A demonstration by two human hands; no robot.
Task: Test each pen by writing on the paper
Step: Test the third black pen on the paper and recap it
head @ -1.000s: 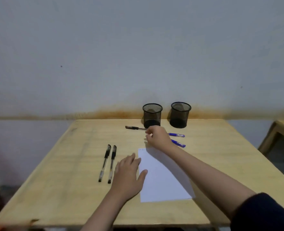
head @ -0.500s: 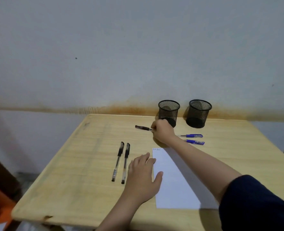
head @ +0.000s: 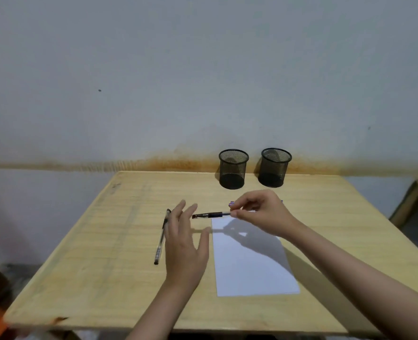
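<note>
Nearest the viewer, the white paper (head: 252, 261) lies flat on the pale wooden surface (head: 104, 253), its long side running away from the person; no marks can be made out on it, and shadow covers its far end. Just left of the sheet the left hand (head: 185, 244) hovers with fingers spread and relaxed, holding nothing, its fingertips reaching toward the cap end of the black pen (head: 209, 214). That pen is held level above the far edge of the paper, pinched at its right end between the thumb and fingers of the right hand (head: 259, 212). The step in hand looks like uncapping: the left hand should take the dark cap firmly and pull straight along the barrel while the right keeps its pinch, then the right should shift to a writing grip and the left drop onto the paper to keep it from sliding. The pen is slim, with a dark grip and cap and a clearer barrel, light and easy to turn in the fingers. Left of the open hand a similar black pen (head: 162, 235) lies on the wood. Behind the right hand a bit of blue pen (head: 232, 204) shows. Farthest back, by the wall, stand two empty black mesh cups (head: 233, 168), side by side
</note>
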